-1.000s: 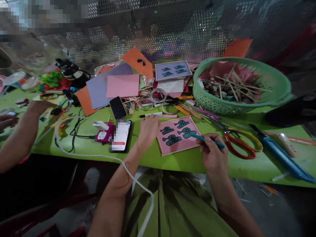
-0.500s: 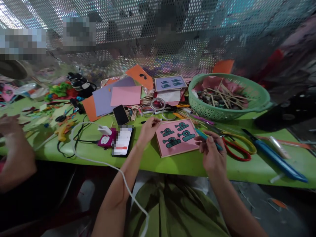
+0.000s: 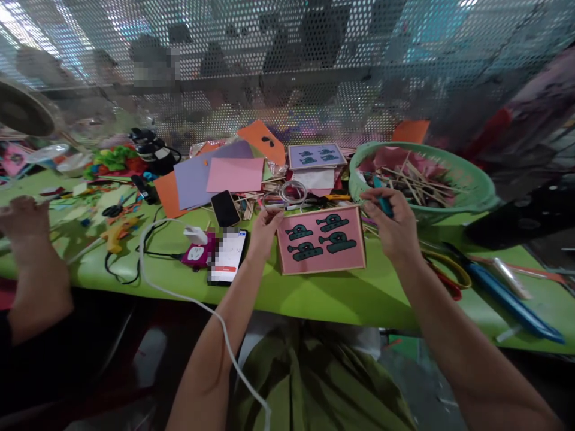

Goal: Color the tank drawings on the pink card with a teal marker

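Observation:
A pink card (image 3: 330, 262) with a light edge and several dark green tank shapes stands tilted up over the green table. My left hand (image 3: 266, 230) pinches its upper left corner between thumb and fingers. At the card's upper right corner is my right hand (image 3: 392, 220), its fingers closed round a teal pen (image 3: 383, 200). Whether the right fingertips also grip the card is hard to make out. Behind the card lie clear rings of tape (image 3: 293, 191) and a purple card (image 3: 317, 155) with similar tank shapes.
A green basket (image 3: 476, 200) of sticks stands at the back right. Scissors (image 3: 462, 269) and a blue cutter (image 3: 516, 305) lie to the right. Two phones, a purple adapter (image 3: 196, 254), a white cable and a glue gun (image 3: 119, 234) are leftward. Another person's hand (image 3: 27, 221) is far left.
The pink card has been tilted up off the table. My left hand has taken its corner, and my right hand has moved up to the other corner with the teal pen.

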`<move>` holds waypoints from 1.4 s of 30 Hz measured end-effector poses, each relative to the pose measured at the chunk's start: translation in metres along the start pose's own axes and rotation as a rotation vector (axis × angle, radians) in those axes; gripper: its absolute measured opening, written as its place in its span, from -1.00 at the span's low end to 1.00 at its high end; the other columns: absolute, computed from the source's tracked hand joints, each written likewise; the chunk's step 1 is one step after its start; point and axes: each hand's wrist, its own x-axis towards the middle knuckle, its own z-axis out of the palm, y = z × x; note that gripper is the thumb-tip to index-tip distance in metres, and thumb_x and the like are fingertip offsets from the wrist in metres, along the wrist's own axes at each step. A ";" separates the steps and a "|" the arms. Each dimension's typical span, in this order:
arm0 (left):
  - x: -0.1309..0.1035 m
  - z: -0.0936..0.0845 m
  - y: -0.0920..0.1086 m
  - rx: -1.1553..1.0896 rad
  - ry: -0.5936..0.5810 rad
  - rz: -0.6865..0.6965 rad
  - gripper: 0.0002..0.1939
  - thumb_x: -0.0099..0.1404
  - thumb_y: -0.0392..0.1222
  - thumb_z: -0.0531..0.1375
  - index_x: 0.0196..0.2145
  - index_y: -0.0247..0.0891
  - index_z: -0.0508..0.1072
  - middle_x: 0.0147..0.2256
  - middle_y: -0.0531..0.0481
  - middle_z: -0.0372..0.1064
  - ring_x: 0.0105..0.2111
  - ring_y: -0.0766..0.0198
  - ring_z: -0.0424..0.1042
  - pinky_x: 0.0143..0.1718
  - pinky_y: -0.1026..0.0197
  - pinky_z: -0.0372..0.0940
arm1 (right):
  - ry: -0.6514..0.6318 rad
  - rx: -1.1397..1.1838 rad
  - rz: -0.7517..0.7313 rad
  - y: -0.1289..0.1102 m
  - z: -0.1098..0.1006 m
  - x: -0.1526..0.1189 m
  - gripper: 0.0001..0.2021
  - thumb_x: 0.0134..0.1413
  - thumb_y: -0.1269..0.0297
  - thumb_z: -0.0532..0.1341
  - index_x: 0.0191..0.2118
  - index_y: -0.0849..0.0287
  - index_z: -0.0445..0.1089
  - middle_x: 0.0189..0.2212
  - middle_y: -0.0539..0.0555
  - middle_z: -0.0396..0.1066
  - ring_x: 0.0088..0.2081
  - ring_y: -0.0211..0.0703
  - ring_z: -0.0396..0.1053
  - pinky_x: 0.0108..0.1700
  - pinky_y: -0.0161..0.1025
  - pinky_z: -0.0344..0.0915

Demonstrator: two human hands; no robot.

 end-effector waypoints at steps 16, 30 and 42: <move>-0.018 0.012 0.004 -0.346 -0.136 -0.329 -0.53 0.25 0.26 0.39 -0.19 -0.22 0.62 -0.26 -0.13 0.61 -0.14 0.00 0.61 -0.05 -0.01 0.50 | 0.077 0.127 -0.048 0.015 -0.005 -0.013 -0.69 -0.14 0.26 0.55 -0.22 0.01 0.53 -0.37 -0.06 0.60 -0.30 -0.12 0.57 -0.21 -0.13 0.51; -0.022 0.019 0.009 -0.416 -0.271 -0.544 -0.53 0.41 0.24 0.24 -0.13 -0.26 0.63 -0.13 -0.21 0.66 0.02 -0.09 0.61 0.20 -0.19 0.41 | 0.113 0.052 -0.078 0.007 -0.008 -0.016 -0.70 -0.10 0.31 0.51 -0.20 0.04 0.51 -0.36 -0.01 0.60 -0.27 -0.09 0.58 -0.17 -0.11 0.49; -0.020 0.020 0.005 -0.453 -0.209 -0.496 -0.57 0.43 0.19 0.23 -0.07 -0.24 0.59 -0.06 -0.22 0.65 0.04 -0.10 0.61 0.19 -0.23 0.42 | 0.186 0.036 -0.150 0.007 -0.011 -0.011 -0.61 -0.06 0.28 0.49 -0.07 0.04 0.49 -0.28 0.01 0.60 -0.15 -0.07 0.59 -0.11 -0.06 0.51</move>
